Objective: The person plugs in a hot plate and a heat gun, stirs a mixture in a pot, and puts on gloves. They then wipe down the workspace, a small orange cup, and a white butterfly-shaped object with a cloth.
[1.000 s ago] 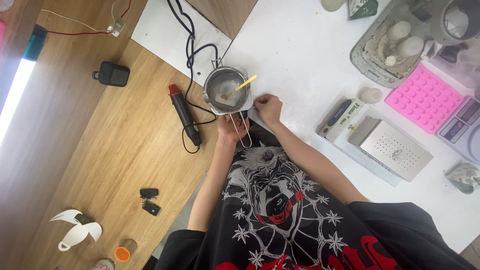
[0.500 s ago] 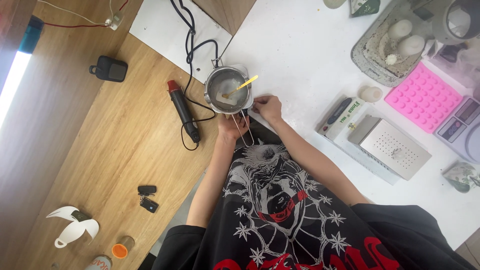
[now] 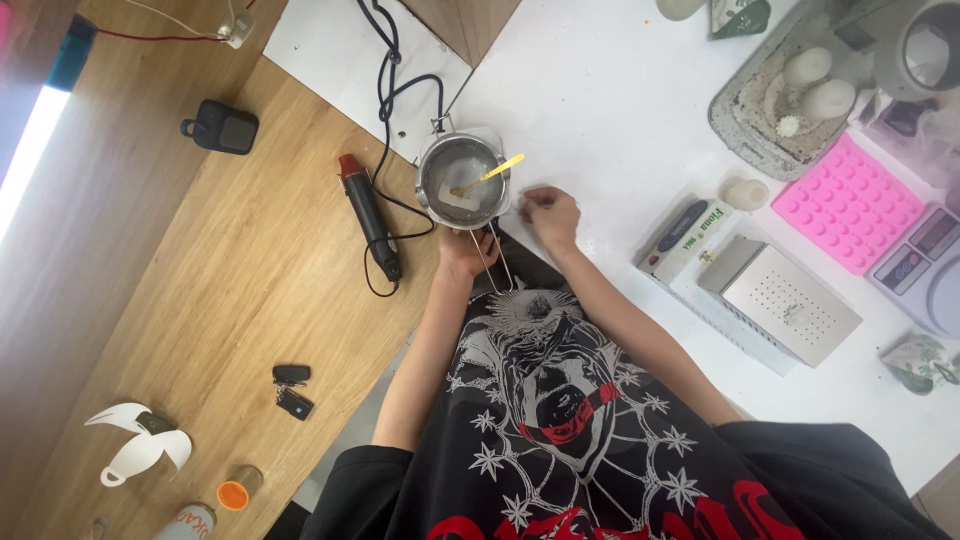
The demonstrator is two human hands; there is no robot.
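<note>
White desk (image 3: 600, 90): small metal pot (image 3: 462, 180) at its front edge, yellow stick (image 3: 492, 174) resting inside. Left hand (image 3: 466, 252) closed around the pot's wire handle (image 3: 492, 262). Right hand (image 3: 550, 212) just beside pot, fingers pinched; contents indiscernible.

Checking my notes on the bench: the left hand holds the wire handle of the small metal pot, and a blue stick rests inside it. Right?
Not quite. The head view shows the stick in the metal pot is yellow, not blue. The left hand is indeed at the pot's wire handle.
</note>
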